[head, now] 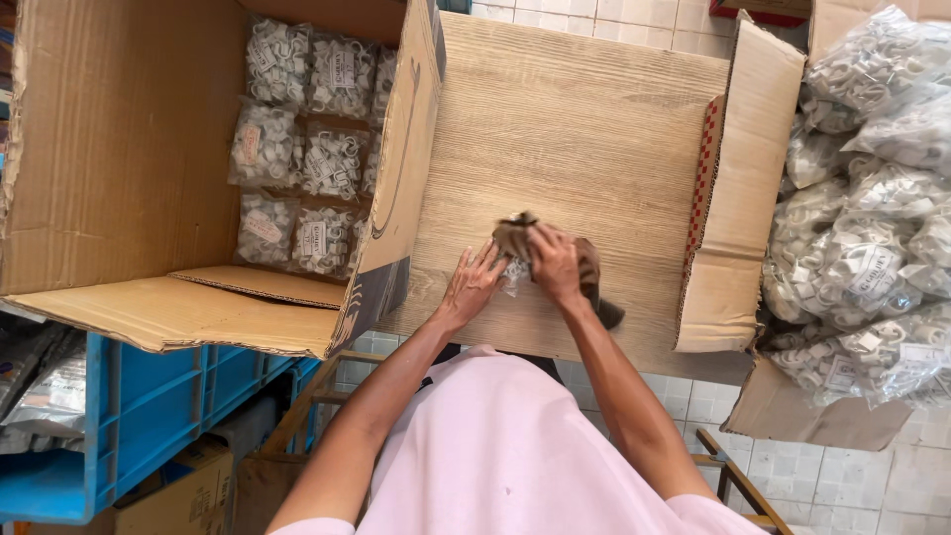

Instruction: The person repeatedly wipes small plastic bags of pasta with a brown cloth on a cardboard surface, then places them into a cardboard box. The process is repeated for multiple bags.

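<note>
Both hands meet mid-tabletop (584, 129). Right hand (555, 263) closed, gripping a brown cloth (590, 269) pressed over a small clear bag of white clips (514, 272). Left hand (474, 284) open, fingers spread flat, fingertips touching the bag. Left of the bag: open carton (119, 149) with packed clip bags (307, 149). Right of it: carton (738, 178) heaped with loose clip bags (867, 208).
</note>
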